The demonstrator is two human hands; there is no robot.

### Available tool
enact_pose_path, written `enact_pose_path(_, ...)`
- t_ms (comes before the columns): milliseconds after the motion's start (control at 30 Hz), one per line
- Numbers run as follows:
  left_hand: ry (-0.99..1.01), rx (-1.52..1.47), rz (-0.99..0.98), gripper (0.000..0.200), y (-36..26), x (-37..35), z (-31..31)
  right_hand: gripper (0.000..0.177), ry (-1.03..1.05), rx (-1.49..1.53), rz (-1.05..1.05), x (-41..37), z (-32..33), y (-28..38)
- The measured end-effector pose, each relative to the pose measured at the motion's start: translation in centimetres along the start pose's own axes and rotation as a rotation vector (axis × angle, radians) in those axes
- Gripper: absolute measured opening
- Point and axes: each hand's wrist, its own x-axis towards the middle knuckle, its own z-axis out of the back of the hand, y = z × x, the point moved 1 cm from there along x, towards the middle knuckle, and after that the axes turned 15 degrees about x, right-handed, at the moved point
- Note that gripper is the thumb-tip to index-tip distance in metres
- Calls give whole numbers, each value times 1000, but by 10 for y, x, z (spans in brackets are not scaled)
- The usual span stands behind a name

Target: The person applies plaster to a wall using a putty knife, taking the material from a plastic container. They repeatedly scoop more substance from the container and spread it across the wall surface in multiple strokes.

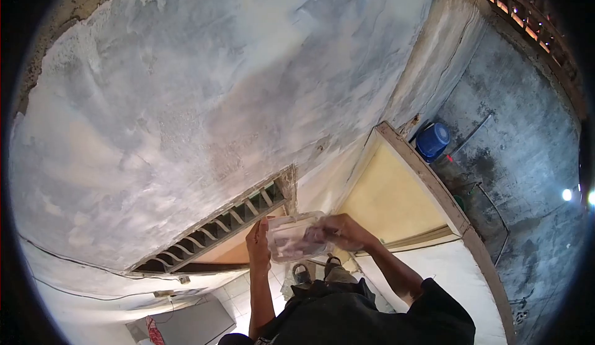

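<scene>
A clear plastic container (291,240), rectangular and see-through, is held up in front of my body. Something pinkish shows inside it, too blurred to name. My left hand (258,241) is closed on the container's left side, with the thumb at the near top corner. At the opposite end, my right hand (344,231) has its fingers curled over the right edge; they are partly blurred. Below the container my sandalled feet (302,274) are on the light tiled floor.
A plastered wall (186,97) with a slatted vent opening (217,228) rises ahead. To the right, a low partition (434,190) borders an area with a blue bucket (432,140). At lower left are a grey panel (192,321) and a red cloth (154,331).
</scene>
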Motion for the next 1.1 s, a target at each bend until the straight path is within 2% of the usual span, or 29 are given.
enact_pose_path(67,13,-63,-3,36,22,11,3,16,-263,556,-122,-2,5,-19)
enact_pose_path(100,26,-127,3,36,27,13,5,21,-321,660,86,7,10,-3)
enact_pose_path(133,29,-121,-4,36,31,12,7,21,-327,661,93,6,11,-10)
enact_pose_path(200,3,-234,-67,35,25,10,14,21,-725,1054,-8,1,11,-39)
enact_pose_path(233,2,-209,-31,35,17,6,19,25,-906,1137,2,0,10,-54)
enact_pose_path(267,9,-198,-36,35,19,6,19,25,-915,1145,10,1,9,-69)
enact_pose_path(333,-161,-286,89,34,34,0,24,30,-1216,1004,127,1,7,-104)
enact_pose_path(367,-60,-264,91,36,39,3,33,31,-1319,988,113,-4,3,-135)
enact_pose_path(400,-53,-248,83,36,46,1,36,31,-1331,1000,122,-7,-2,-169)
enact_pose_path(500,-211,-250,163,38,70,-2,49,28,-1628,867,63,4,-17,-234)
enact_pose_path(533,-192,-213,153,38,78,-1,55,28,-1662,893,67,16,-19,-247)
enact_pose_path(600,-81,-328,207,39,87,1,67,24,-1649,820,113,40,-26,-293)
enact_pose_path(667,-8,-326,186,37,72,-5,69,24,-1674,405,-68,73,-27,-318)
enact_pose_path(733,-30,-365,294,33,60,-13,67,25,-1599,333,-156,110,-38,-307)
enact_pose_path(767,-87,-308,247,42,56,-13,61,28,-1585,381,-190,124,-43,-281)
enact_pose_path(867,-95,-285,273,41,69,-10,64,38,-1399,-27,-224,134,-72,-257)
enact_pose_path(900,-72,-286,264,39,65,-9,60,38,-1407,-23,-226,128,-82,-253)
enact_pose_path(967,-81,-257,267,37,59,-8,50,32,-1394,344,-7,104,-92,-251)
enact_pose_path(1000,-97,-231,271,36,55,-7,46,32,-1402,342,-13,93,-87,-255)
enact_pose_path(1067,-36,-248,267,36,49,-5,39,26,-1524,980,28,73,-69,-268)
enact_pose_path(1100,19,-269,259,36,45,-4,36,25,-1610,985,162,71,-52,-280)
